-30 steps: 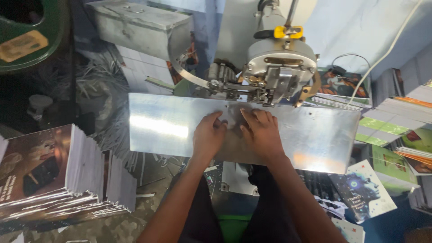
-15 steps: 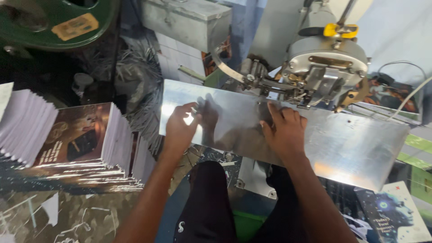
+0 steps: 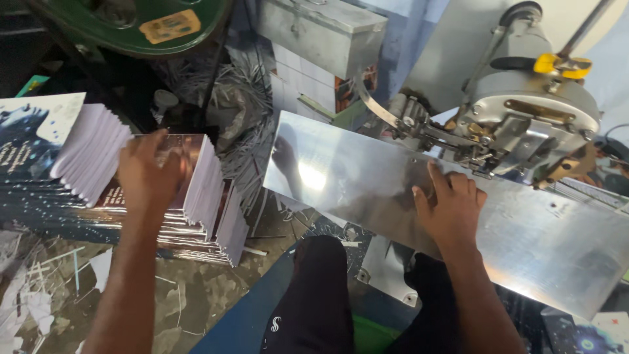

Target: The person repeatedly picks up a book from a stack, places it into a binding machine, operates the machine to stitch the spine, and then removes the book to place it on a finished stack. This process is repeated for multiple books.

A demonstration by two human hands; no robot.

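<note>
I saw my left hand (image 3: 147,176) lying flat on the glossy dark cover of the top booklet (image 3: 187,167), which sat on a slumped, fanned stack. My right hand (image 3: 451,208) pressed the tilted, shiny metal plate (image 3: 367,180).

Mottled floor (image 3: 196,295) littered with paper strips (image 3: 39,275) — pale blue wall (image 3: 406,33) behind.

Left hand (image 3: 149,176) on booklet stack (image 3: 164,196), left of metal plate (image 3: 367,190); right hand (image 3: 452,210) on plate, before stitching machine (image 3: 524,124).
</note>
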